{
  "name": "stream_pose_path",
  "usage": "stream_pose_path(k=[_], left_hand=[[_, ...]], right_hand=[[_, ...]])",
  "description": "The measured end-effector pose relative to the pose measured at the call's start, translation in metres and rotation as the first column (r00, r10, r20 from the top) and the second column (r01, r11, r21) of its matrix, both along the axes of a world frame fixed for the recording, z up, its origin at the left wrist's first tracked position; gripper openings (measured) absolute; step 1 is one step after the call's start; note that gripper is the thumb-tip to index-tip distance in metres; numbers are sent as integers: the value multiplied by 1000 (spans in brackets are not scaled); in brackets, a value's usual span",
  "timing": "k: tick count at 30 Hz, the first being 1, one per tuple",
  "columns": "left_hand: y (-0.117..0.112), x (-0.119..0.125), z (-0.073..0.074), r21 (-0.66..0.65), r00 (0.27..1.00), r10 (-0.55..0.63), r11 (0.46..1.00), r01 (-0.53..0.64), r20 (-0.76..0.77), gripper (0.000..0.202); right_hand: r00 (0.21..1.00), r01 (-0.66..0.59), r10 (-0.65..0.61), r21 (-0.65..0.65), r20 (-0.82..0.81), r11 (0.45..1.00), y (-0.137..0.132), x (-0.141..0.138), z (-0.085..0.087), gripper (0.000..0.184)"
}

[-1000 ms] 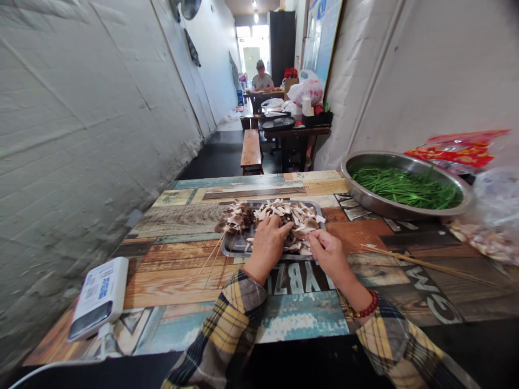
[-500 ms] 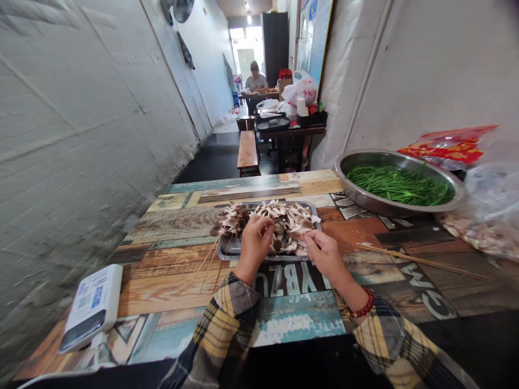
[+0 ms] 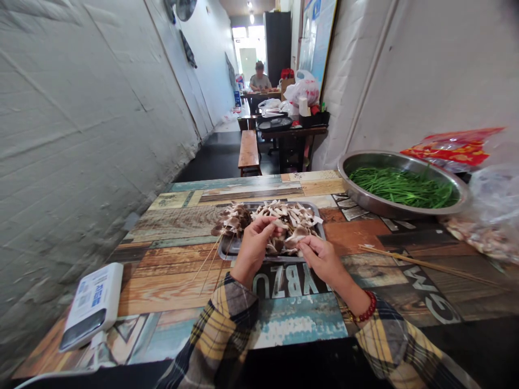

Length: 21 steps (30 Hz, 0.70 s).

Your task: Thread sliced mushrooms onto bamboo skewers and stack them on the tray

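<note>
A metal tray (image 3: 227, 249) holds a heap of torn grey-white oyster mushrooms (image 3: 279, 208). Along its left side lie mushrooms threaded on skewers (image 3: 235, 217), the bare bamboo ends pointing toward me over the rim. My left hand (image 3: 256, 243) is closed above the middle of the tray, with a pale mushroom piece at its fingertips; whether a skewer is also in it is hidden. Between thumb and fingers, my right hand (image 3: 322, 256) pinches an oyster mushroom (image 3: 298, 234) by its edge, just right of the left hand.
Loose bamboo skewers (image 3: 421, 262) lie to the right. Behind them stand a steel basin (image 3: 360, 202) of green chives and plastic bags (image 3: 492, 194). A white boxy device (image 3: 95, 300) with a cable sits at the left. Another person (image 3: 260, 81) sits at a far table.
My right hand has drawn slightly left with the mushroom, closer to the left hand. The left hand's fingers have turned to the right, and a mushroom piece now shows at their tips.
</note>
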<state>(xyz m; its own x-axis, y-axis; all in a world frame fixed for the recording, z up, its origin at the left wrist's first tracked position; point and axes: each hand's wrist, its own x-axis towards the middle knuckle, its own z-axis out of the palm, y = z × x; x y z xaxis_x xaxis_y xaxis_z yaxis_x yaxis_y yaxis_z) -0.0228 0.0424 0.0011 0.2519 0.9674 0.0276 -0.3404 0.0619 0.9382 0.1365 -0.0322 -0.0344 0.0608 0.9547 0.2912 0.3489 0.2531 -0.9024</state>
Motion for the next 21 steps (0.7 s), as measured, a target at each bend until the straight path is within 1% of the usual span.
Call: stream_pose_path(k=[3, 6, 10, 14, 18, 21], left_hand=[[0, 0, 1, -26, 999, 4, 1000, -3, 37, 19], [1, -1, 0, -25, 999, 15, 1000, -14, 38, 21], [1, -1, -2, 23, 999, 34, 999, -34, -11, 21], [1, -3, -3, 44, 999, 26, 999, -24, -44, 29], [1, -4, -2, 84, 992, 31, 996, -20, -126, 21], [1, -5, -2, 93, 988, 38, 995, -24, -151, 20]], right_hand=[[1000, 3, -3, -4, 25, 1000, 0, 0, -2, 24], [999, -6, 7, -13, 35, 1000, 0, -1, -2, 25], [999, -11, 12, -20, 34, 1000, 0, -2, 0, 24], [999, -10, 10, 3, 49, 1000, 0, -2, 0, 23], [998, -10, 10, 10, 56, 1000, -1, -1, 0, 22], [998, -6, 6, 9, 61, 1000, -1, -2, 2, 22]])
